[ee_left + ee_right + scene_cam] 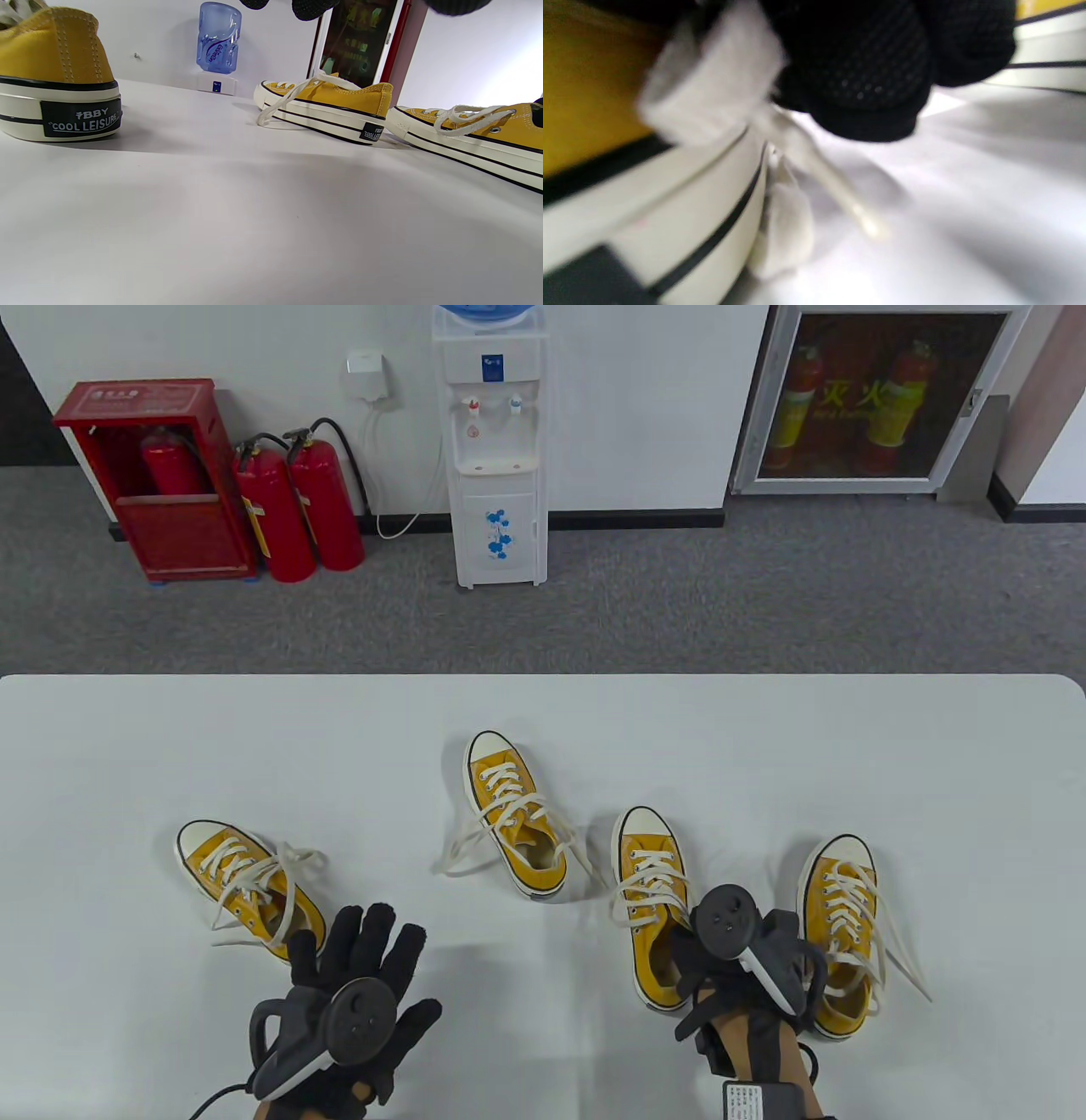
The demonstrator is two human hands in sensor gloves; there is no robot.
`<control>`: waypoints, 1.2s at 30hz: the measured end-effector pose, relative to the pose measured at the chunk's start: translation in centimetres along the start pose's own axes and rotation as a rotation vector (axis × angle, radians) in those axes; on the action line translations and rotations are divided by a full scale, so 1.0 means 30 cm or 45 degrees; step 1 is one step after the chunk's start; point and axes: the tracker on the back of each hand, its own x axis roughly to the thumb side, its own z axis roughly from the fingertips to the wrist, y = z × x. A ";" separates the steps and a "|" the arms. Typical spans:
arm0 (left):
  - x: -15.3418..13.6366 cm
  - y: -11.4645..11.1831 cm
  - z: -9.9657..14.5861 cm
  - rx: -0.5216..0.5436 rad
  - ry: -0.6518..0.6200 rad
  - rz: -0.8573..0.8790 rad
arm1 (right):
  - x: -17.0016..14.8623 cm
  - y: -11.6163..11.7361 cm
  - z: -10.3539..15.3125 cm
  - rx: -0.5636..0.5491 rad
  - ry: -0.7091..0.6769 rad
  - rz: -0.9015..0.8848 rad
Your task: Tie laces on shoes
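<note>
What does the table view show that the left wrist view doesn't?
Only the table view shows all four yellow shoes, the left hand open over bare table, the right hand at a shoe's heel, and red extinguishers. Only the left wrist view shows the heel label reading "COOL LEISURE". Both show the white table, the water dispenser and loose laces.

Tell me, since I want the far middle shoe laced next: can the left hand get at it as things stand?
Probably yes: the left hand is open and holds nothing, and bare table lies between it and the middle shoe.
</note>
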 end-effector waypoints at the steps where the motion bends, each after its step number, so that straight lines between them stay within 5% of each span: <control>1: 0.000 -0.001 0.000 -0.002 0.000 0.001 | 0.001 0.000 0.002 -0.007 -0.010 -0.009; 21: 0.003 -0.003 0.002 -0.010 -0.006 0.008 | 0.019 -0.114 0.154 -0.322 -0.164 -0.246; 36: 0.002 -0.007 -0.001 -0.030 0.002 0.027 | 0.167 -0.061 0.232 -0.391 -0.327 -0.258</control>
